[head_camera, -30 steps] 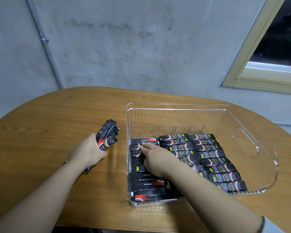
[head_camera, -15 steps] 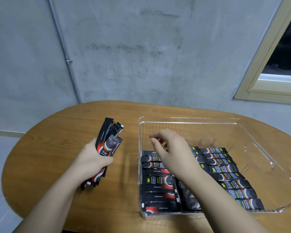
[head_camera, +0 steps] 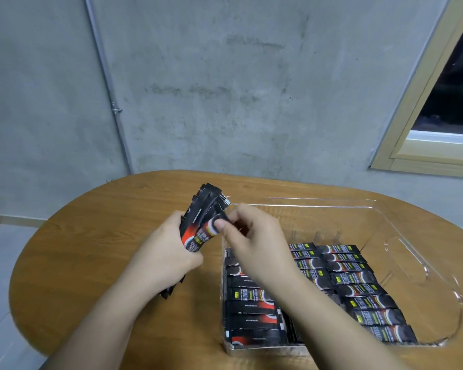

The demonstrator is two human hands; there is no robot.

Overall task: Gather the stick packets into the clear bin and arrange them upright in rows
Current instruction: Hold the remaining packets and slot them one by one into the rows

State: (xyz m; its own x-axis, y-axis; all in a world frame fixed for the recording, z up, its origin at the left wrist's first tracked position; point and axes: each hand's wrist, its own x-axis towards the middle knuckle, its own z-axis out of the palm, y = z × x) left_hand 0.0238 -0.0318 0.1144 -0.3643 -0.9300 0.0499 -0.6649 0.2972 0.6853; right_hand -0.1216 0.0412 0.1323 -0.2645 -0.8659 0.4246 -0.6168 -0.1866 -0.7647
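Observation:
A bundle of black and red stick packets (head_camera: 202,217) is gripped in my left hand (head_camera: 166,255), held up above the table just left of the clear bin (head_camera: 417,265). My right hand (head_camera: 254,241) reaches across the bin's left wall and pinches the front packet of the bundle with thumb and fingers. Inside the bin, several more stick packets (head_camera: 358,287) lie in rows across its near half; the row on the left (head_camera: 251,311) is partly hidden by my right forearm.
The bin stands on an oval wooden table (head_camera: 96,236) with its far half bare and a handle cut-out (head_camera: 406,260) in the right wall. A grey concrete wall and a window frame (head_camera: 417,134) lie behind the table.
My right hand left the packets in the bin, rose and moved left to the bundle. My left hand lifted the bundle off the table and brought it toward the bin.

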